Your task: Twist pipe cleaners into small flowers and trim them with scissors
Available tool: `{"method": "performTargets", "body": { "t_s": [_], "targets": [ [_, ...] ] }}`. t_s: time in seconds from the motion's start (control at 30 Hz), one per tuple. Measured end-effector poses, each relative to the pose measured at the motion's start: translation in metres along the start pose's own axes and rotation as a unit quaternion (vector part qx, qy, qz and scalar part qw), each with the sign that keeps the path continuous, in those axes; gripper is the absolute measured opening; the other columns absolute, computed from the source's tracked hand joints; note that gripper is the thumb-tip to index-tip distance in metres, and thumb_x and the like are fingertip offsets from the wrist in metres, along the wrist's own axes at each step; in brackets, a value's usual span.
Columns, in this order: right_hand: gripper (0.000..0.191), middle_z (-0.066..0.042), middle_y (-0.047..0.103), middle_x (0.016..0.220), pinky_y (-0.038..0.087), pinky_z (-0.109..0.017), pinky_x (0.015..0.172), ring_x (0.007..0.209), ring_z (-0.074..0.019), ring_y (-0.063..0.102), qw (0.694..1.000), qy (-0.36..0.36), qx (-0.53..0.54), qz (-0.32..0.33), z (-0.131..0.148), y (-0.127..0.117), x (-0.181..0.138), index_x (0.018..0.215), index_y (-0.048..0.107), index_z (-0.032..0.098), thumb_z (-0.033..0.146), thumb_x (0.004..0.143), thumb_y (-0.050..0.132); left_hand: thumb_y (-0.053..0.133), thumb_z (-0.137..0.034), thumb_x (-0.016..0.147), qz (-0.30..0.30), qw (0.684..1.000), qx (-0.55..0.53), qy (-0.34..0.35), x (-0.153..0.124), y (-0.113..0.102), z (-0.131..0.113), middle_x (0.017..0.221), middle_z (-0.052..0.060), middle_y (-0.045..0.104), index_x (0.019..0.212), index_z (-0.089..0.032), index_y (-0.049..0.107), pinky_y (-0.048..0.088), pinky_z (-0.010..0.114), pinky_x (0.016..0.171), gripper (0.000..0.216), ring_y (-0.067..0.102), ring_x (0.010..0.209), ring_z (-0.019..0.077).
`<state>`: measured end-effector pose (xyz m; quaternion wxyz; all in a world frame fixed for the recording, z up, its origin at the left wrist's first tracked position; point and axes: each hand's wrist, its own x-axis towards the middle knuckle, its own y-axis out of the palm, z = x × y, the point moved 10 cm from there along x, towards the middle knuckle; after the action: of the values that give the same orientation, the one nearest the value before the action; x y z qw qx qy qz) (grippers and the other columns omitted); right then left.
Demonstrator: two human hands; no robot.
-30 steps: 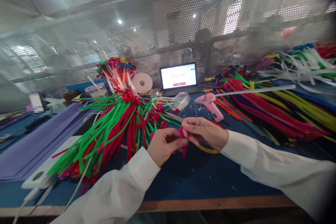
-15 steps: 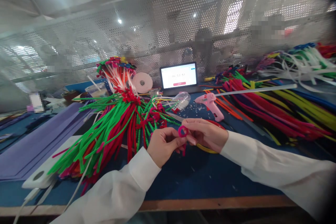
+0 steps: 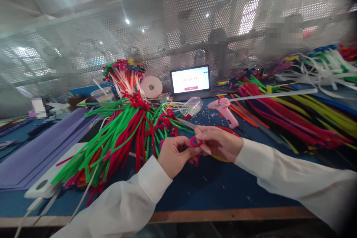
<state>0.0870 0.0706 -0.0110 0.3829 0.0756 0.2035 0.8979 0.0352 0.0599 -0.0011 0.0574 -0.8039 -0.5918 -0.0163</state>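
A pink pipe cleaner [image 3: 196, 141], bent into a small loop, is pinched between my two hands above the front of the table. My left hand [image 3: 175, 154] grips it from the left with thumb and forefinger, and a short pink end hangs below those fingers. From the right, my right hand [image 3: 220, 142] pinches the other side of the loop, its fingers curled. Just left of my hands lies a pile of green pipe cleaners [image 3: 111, 137] mixed with red ones. Behind my right hand rests a pink glue gun [image 3: 226, 112].
A tablet [image 3: 190, 80] showing a timer stands at the back beside a white ribbon roll [image 3: 151, 87]. Purple sheets [image 3: 41, 152] and a white power strip [image 3: 41, 189] lie left. Bundles of coloured pipe cleaners [image 3: 279, 115] cover the right. A clear plastic cup [image 3: 193, 107] lies tipped over.
The pink loop looks flatter and more tilted than before. Both hands keep their pinch on it and have barely shifted.
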Motion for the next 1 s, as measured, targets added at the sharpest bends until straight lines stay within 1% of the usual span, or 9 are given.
{"method": "performTargets", "body": {
  "t_s": [0.2,0.33,0.53,0.67,0.77,0.83,0.93,1.0],
  "targets": [
    [0.02,0.005,0.043,0.036,0.024,-0.019,0.042,0.038,-0.0061,0.034,1.0,0.004,-0.009,-0.006,-0.001,0.001,0.0,0.058,0.037,0.016,0.021,0.071,0.051,0.066,-0.025,0.06,-0.002,1.0,-0.002,-0.005,-0.001,0.001,0.0,0.05,-0.001,0.056,0.062,-0.01,0.058,0.041,0.019,0.043,0.017,0.051,0.044,0.0084],
    [0.02,0.006,0.042,0.035,0.022,-0.019,0.041,0.036,-0.0053,0.031,1.0,0.005,-0.016,-0.011,-0.002,0.002,0.0,0.057,0.035,0.017,0.018,0.07,0.05,0.066,-0.025,0.06,-0.006,1.0,0.0,-0.002,-0.001,0.002,0.0,0.05,-0.001,0.056,0.062,-0.01,0.058,0.041,0.019,0.043,0.017,0.051,0.044,0.0086],
    [0.021,0.008,0.038,0.034,0.02,-0.018,0.04,0.035,-0.0045,0.03,0.998,0.01,-0.059,-0.035,-0.002,0.0,-0.001,0.056,0.032,0.017,0.014,0.067,0.05,0.066,-0.025,0.06,-0.01,1.0,0.009,-0.003,-0.001,0.002,0.0,0.049,0.0,0.056,0.061,-0.009,0.058,0.042,0.02,0.043,0.018,0.051,0.043,0.0088],
    [0.021,0.009,0.037,0.035,0.019,-0.017,0.039,0.034,-0.0028,0.03,0.996,0.004,-0.086,-0.037,-0.001,0.001,-0.001,0.056,0.033,0.016,0.013,0.064,0.052,0.067,-0.025,0.059,-0.014,1.0,0.005,-0.01,-0.001,0.001,0.003,0.048,0.0,0.056,0.061,-0.009,0.058,0.042,0.02,0.043,0.018,0.052,0.042,0.009],
    [0.02,0.01,0.038,0.038,0.019,-0.016,0.038,0.033,-0.0018,0.03,0.995,0.008,-0.094,-0.032,-0.002,0.001,0.0,0.06,0.034,0.016,0.011,0.063,0.053,0.067,-0.025,0.058,-0.015,1.0,-0.003,-0.015,-0.001,0.001,0.004,0.047,0.0,0.056,0.059,-0.009,0.057,0.042,0.019,0.042,0.018,0.052,0.042,0.0086],
    [0.019,0.01,0.039,0.04,0.021,-0.015,0.038,0.033,-0.0019,0.032,0.995,0.008,-0.103,-0.018,0.0,0.002,0.0,0.065,0.035,0.017,0.013,0.065,0.054,0.068,-0.024,0.058,-0.013,1.0,-0.011,-0.016,-0.001,0.001,0.004,0.047,-0.001,0.056,0.059,-0.01,0.057,0.042,0.019,0.042,0.018,0.052,0.042,0.0083],
    [0.013,0.008,0.044,0.044,0.027,-0.016,0.04,0.037,-0.0039,0.04,0.985,-0.028,-0.17,0.014,0.014,0.004,-0.002,0.073,0.039,0.017,0.021,0.073,0.052,0.067,-0.024,0.059,-0.01,0.999,-0.033,-0.014,0.0,-0.001,0.003,0.048,-0.001,0.057,0.062,-0.01,0.058,0.041,0.018,0.042,0.017,0.051,0.042,0.0074],
    [0.012,0.005,0.047,0.048,0.032,-0.017,0.043,0.042,-0.0059,0.045,0.964,-0.081,-0.253,0.015,0.031,0.004,-0.005,0.078,0.043,0.015,0.027,0.079,0.045,0.066,-0.025,0.061,-0.01,0.999,-0.052,-0.013,0.001,-0.003,0.002,0.05,0.0,0.058,0.062,-0.01,0.058,0.04,0.017,0.041,0.017,0.051,0.042,0.0065]
  ]
}}
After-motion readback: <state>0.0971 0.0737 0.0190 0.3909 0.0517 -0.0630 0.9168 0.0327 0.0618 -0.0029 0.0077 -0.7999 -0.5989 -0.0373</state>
